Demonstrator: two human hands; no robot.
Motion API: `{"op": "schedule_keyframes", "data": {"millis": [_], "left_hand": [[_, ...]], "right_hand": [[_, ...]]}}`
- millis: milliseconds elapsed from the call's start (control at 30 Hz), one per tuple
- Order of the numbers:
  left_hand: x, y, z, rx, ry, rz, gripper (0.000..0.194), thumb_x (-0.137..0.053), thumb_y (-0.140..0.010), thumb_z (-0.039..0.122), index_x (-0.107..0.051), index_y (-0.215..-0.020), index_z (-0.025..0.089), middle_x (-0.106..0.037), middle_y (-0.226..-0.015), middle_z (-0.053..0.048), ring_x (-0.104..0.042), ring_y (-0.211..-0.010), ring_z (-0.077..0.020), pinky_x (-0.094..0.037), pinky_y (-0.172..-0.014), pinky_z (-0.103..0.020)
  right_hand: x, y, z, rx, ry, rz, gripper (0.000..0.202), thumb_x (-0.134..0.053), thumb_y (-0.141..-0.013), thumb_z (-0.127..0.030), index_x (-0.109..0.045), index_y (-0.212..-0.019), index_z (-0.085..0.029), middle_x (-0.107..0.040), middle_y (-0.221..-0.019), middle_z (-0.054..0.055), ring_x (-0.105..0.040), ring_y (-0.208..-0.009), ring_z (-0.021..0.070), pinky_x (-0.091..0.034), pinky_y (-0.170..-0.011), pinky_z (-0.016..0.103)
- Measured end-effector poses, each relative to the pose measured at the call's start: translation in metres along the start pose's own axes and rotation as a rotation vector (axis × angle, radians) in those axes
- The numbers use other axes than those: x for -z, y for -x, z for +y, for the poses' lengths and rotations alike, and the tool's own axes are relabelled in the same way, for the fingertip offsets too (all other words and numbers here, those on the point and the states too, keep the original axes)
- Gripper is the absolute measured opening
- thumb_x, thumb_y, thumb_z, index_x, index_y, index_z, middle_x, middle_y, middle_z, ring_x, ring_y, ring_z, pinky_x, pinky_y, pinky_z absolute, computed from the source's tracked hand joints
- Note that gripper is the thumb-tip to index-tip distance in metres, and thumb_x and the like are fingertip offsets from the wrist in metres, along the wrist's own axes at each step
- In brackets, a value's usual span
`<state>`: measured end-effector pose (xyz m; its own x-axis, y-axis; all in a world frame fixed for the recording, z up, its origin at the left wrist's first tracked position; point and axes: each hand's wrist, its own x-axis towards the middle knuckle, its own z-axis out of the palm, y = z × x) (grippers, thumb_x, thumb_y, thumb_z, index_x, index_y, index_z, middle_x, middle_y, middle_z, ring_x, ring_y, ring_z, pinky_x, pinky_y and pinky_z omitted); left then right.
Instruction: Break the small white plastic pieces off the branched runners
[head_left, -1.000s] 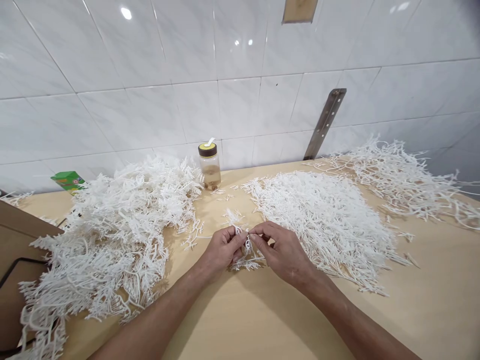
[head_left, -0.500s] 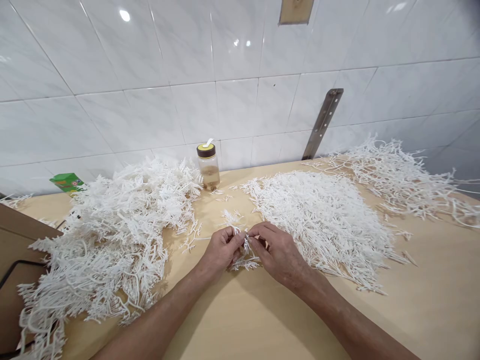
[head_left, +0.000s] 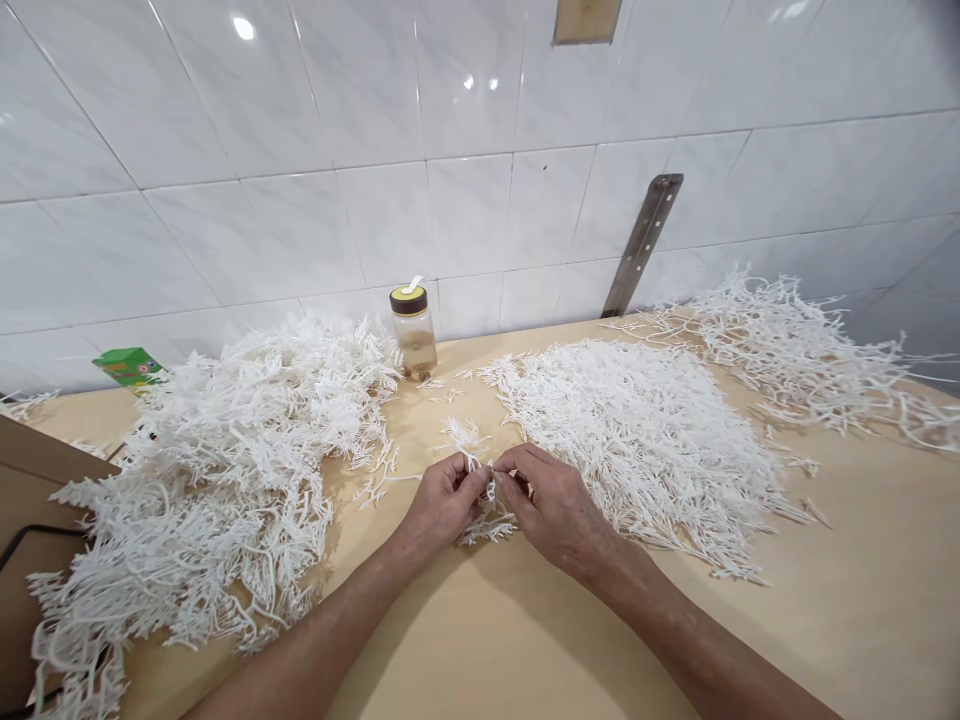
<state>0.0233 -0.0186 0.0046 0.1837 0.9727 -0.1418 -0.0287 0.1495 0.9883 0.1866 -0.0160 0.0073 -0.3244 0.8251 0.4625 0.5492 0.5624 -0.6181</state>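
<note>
Holding white sprig [head_left: 472, 463] above middle of table [head_left: 480, 640], well apart from back edge. Gripping it with left hand [head_left: 444, 492], thumb and index finger closed on stem. Meeting it from other side with right hand [head_left: 559, 505], thumb and index finger closed together at tips, just beside left thumb; cannot tell what lies between them. Noted scraps of white strand [head_left: 491, 528] directly below, partly hidden by hands.

Observed to left, reaching from near back edge down toward left front corner: tall heap of branched white pieces [head_left: 232, 470]. Seen between heap and left hand: single loose branch [head_left: 381, 478], flat on table. Found to right of right hand: broad, flatter pile of short white pieces [head_left: 645, 440]. Recorded looser tangle of long strands [head_left: 802, 350] at back right corner.

Located at back edge, upright just beside heap: clear bottle [head_left: 415, 340], dark rim and yellow top, part-filled with brownish liquid. Noted farther left along same edge: green box [head_left: 131, 367]; at left edge: brown carton [head_left: 37, 480]. Seen tilted before tiled wall [head_left: 465, 220]: perforated metal bar [head_left: 641, 248].
</note>
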Motion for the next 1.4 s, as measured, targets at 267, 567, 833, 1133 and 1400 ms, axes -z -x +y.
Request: {"op": "schedule_keyframes", "data": {"millis": [267,567,833,1133,1400], "left_hand": [[0.004,0.001,0.002,0.054,0.033,-0.164,0.049,-0.069,-0.076,0.060,-0.043,-0.072,0.020,-0.035,-0.050,0.010,-0.026,-0.041,-0.0039,-0.019,-0.041,-0.019],[0.007,-0.002,-0.002,-0.060,-0.010,-0.117,0.047,-0.069,-0.076,0.059,-0.044,-0.071,0.019,-0.035,-0.055,0.009,-0.028,-0.047,-0.0054,-0.022,-0.045,-0.020],[0.002,0.003,0.000,-0.130,-0.019,-0.154,0.046,-0.069,-0.077,0.058,-0.049,-0.072,0.017,-0.040,-0.058,0.007,-0.033,-0.049,-0.0054,-0.026,-0.047,-0.020],[0.010,-0.005,-0.002,0.047,0.079,-0.064,0.046,-0.070,-0.075,0.060,-0.051,-0.072,0.019,-0.039,-0.040,0.010,-0.022,-0.032,-0.0035,-0.015,-0.034,-0.018],[0.005,-0.002,0.003,0.028,0.107,-0.005,0.047,-0.073,-0.073,0.059,-0.049,-0.071,0.019,-0.039,-0.040,0.010,-0.026,-0.034,-0.0033,-0.019,-0.036,-0.018]], "right_hand": [[-0.006,0.001,-0.001,0.001,0.096,0.027,0.015,-0.050,-0.091,-0.014,-0.060,-0.082,-0.018,-0.064,-0.079,0.003,-0.058,-0.066,0.0148,-0.042,-0.063,0.027],[-0.010,-0.001,-0.007,-0.262,0.098,-0.009,0.012,-0.054,-0.084,-0.020,-0.061,-0.075,-0.019,-0.064,-0.069,0.001,-0.056,-0.061,0.0157,-0.040,-0.058,0.027],[0.003,-0.005,0.025,-0.238,0.269,0.187,0.016,-0.049,-0.087,-0.020,-0.058,-0.073,-0.019,-0.063,-0.069,0.003,-0.055,-0.060,0.0164,-0.041,-0.062,0.029],[0.028,-0.009,0.017,-0.214,0.057,0.252,0.017,-0.054,-0.088,-0.029,-0.067,-0.091,-0.019,-0.068,-0.085,0.007,-0.061,-0.062,0.0162,-0.049,-0.057,0.028],[0.004,-0.002,-0.008,-0.439,-0.297,-0.150,0.023,-0.052,-0.090,-0.035,-0.070,-0.099,-0.022,-0.070,-0.076,-0.001,-0.054,-0.040,0.0089,-0.048,-0.043,0.023]]}}
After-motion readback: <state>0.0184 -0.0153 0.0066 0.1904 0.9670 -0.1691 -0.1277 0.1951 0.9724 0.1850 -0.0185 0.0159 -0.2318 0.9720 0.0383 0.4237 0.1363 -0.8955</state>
